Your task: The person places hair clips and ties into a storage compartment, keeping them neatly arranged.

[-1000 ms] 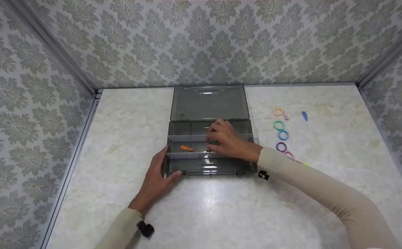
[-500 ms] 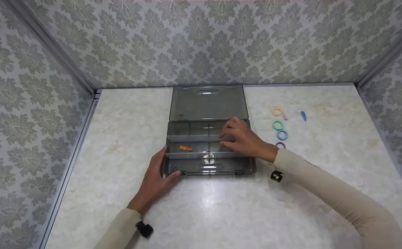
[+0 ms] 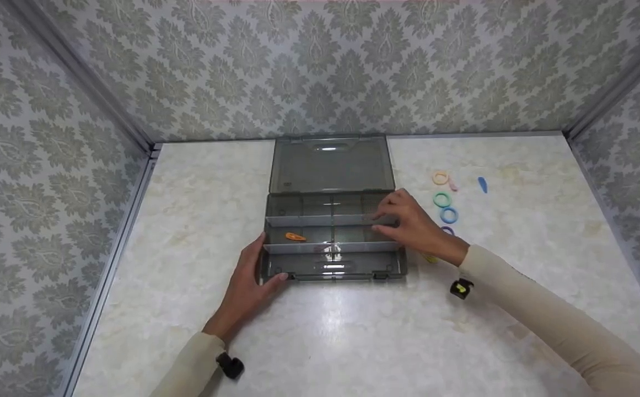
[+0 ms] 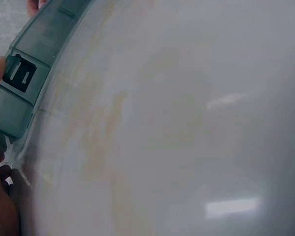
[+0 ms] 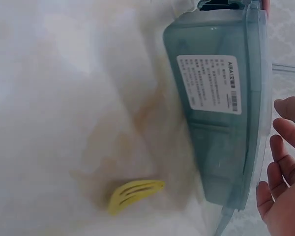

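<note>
A grey see-through storage box (image 3: 361,277) stands with its lid (image 3: 333,165) folded back toward the wall. An orange snap hair clip (image 3: 295,236) lies in its middle row, on the left. My left hand (image 3: 248,289) holds the box's near left corner, thumb on the front edge by a latch (image 4: 20,73) and fingers along the side. Over the right end of the box hovers my right hand (image 3: 410,223), fingers loosely bent with nothing between them. In the right wrist view, its fingertips are close to the box's rim, and a yellow hair clip (image 5: 136,193) lies on the table beside the box.
To the right lie a peach hair tie (image 3: 440,177), a pink clip (image 3: 452,184), a green tie (image 3: 442,199), a blue tie (image 3: 448,215) and a blue clip (image 3: 482,184). My right wrist partly hides a purple tie (image 3: 447,230). A patterned wall (image 3: 320,66) stands behind.
My right hand has moved right, from the middle of the box to its right end, uncovering the dividers there. The left hand and the orange clip have stayed put.
</note>
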`<act>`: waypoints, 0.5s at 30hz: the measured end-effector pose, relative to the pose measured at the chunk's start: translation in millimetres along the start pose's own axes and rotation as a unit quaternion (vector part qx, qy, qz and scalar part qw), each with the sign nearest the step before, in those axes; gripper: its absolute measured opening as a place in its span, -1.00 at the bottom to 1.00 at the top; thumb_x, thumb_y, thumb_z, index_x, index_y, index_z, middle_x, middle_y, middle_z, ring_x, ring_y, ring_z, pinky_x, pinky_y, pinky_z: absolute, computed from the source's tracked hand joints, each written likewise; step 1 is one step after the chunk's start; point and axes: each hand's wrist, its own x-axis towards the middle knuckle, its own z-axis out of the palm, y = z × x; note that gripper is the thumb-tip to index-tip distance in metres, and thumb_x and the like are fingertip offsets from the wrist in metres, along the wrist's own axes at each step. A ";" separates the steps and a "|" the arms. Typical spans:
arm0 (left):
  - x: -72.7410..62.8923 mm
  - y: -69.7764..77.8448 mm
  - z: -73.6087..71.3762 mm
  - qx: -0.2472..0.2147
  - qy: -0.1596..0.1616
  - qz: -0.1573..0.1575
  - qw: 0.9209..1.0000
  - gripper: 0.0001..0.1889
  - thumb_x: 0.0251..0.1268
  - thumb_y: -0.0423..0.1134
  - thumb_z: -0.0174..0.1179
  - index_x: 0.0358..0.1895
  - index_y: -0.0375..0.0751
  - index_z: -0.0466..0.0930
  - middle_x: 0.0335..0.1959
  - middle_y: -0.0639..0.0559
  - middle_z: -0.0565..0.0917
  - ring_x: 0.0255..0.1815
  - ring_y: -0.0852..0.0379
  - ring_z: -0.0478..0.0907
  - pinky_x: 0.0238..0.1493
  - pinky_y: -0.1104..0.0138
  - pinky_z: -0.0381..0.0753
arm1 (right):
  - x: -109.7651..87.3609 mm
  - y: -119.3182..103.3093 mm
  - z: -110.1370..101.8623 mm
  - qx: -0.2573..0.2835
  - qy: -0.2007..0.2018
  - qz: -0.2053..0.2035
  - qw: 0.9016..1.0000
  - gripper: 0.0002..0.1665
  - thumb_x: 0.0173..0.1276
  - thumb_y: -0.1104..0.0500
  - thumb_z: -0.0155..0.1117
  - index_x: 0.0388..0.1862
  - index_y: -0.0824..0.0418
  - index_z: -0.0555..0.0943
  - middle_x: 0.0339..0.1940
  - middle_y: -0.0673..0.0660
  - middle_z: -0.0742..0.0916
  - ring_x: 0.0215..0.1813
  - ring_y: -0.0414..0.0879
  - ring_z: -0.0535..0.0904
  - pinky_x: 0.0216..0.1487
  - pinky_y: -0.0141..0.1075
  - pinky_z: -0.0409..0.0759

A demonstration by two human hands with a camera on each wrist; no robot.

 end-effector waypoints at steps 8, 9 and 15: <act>0.1 -3.8 -0.2 -0.009 -0.003 0.014 1.000 0.10 0.43 0.17 0.50 0.84 -0.02 0.03 0.74 -0.15 0.24 0.77 -0.11 0.16 0.72 -0.07 0.18 | -20.9 9.8 -6.4 0.019 0.021 0.021 0.999 -0.82 0.44 0.22 0.62 -0.05 0.25 0.86 0.02 0.15 0.73 0.16 0.09 0.51 0.24 0.04 0.53; 0.1 -3.9 -0.3 -0.008 -0.003 0.015 1.000 0.10 0.43 0.16 0.50 0.84 -0.03 0.02 0.74 -0.14 0.24 0.77 -0.11 0.15 0.73 -0.06 0.18 | -23.5 11.1 -6.8 0.021 0.024 0.027 0.999 -0.82 0.43 0.23 0.62 -0.04 0.23 0.86 0.02 0.13 0.73 0.16 0.08 0.51 0.24 0.03 0.54; -0.6 -4.7 0.0 -0.010 0.000 0.023 1.000 0.10 0.43 0.12 0.52 0.83 -0.07 0.03 0.74 -0.17 0.25 0.77 -0.12 0.16 0.71 -0.08 0.19 | -35.2 17.3 -10.3 0.033 0.036 0.034 0.998 -0.82 0.41 0.26 0.63 -0.06 0.25 0.87 0.02 0.15 0.73 0.16 0.10 0.50 0.21 0.00 0.51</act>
